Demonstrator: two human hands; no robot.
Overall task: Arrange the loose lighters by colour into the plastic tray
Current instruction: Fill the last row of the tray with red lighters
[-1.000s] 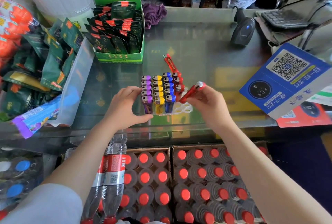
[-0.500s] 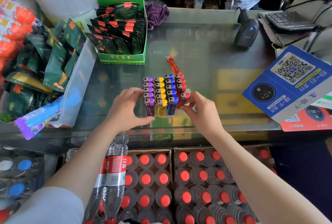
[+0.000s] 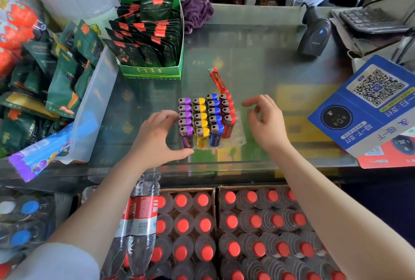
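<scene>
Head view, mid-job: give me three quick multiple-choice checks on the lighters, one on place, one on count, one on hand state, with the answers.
1. Where does the loose red lighter lie?
A. on the glass counter beyond the tray
B. inside the green box
C. in the right hand

2. How many colour columns of lighters stand in the plastic tray?
A. two
B. four
C. six

3. What is the right hand doing?
A. pinching a red lighter
B. pressing on the scanner
C. open and holding nothing

Answers:
1 A, the lighter lies flat on the counter just past the red column.
2 B, purple lighters, yellow lighters, blue lighters and red lighters each form one column.
3 C, its fingers are loosely spread right of the tray, while the left hand rests against the tray's purple side.
</scene>
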